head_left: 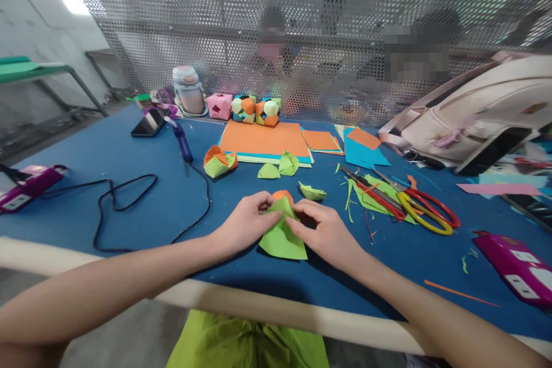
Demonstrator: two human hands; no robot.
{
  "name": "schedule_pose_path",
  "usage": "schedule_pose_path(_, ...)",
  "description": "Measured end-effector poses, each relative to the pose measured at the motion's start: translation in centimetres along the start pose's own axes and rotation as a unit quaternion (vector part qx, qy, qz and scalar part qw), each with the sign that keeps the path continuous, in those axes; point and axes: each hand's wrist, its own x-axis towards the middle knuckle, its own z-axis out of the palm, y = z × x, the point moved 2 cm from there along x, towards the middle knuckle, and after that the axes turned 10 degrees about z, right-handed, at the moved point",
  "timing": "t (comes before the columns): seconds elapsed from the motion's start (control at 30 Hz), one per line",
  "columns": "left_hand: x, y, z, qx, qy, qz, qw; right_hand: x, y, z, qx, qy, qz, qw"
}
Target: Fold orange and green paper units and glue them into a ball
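A green sheet of paper (284, 241) with creases is held between both hands near the table's front edge. My left hand (244, 219) pinches its left side, thumb on top. From the right, my right hand (324, 230) grips the opposite side with thumb and fingers. Behind the sheet's upper tip peeks a piece of orange paper (283, 195), partly hidden by the green. Just beyond my hands lie folded green pieces (288, 163), and a boat-shaped green one (313, 191) sits nearer my right hand. An orange-and-green folded paper shape (220, 161) stands farther left.
A stack of coloured paper (263, 139) lies ahead, with folded paper cubes (244, 109) and a bottle (188, 92) behind it. Scissors (426, 213) and scraps are at right. A glue gun (183, 144) trails a cord at left. A backpack (483, 103) leans against the mesh.
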Motion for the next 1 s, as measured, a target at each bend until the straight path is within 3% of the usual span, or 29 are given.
schedule_pose_path(0.17, -0.1, 0.1, 0.1, -0.011, -0.016, 0.025, 0.999, 0.0, 0.2, 0.2, -0.003, 0.017, -0.007, 1.0)
schedule_pose_path(0.4, 0.0, 0.3, 0.0, -0.007, -0.025, -0.013, 1.0, -0.1, 0.3, 0.0, 0.03, 0.004, 0.022, 0.999)
schedule_pose_path(0.73, 0.2, 0.0, -0.8, -0.186, -0.001, -0.101, 0.977, 0.2, 0.8, -0.4, 0.043, 0.0, 0.02, 0.999)
schedule_pose_path(1.0, 0.1, 0.6, -0.9, -0.179, 0.001, -0.097, 0.979, -0.4, 0.8, -0.2, -0.04, 0.049, -0.16, 0.985)
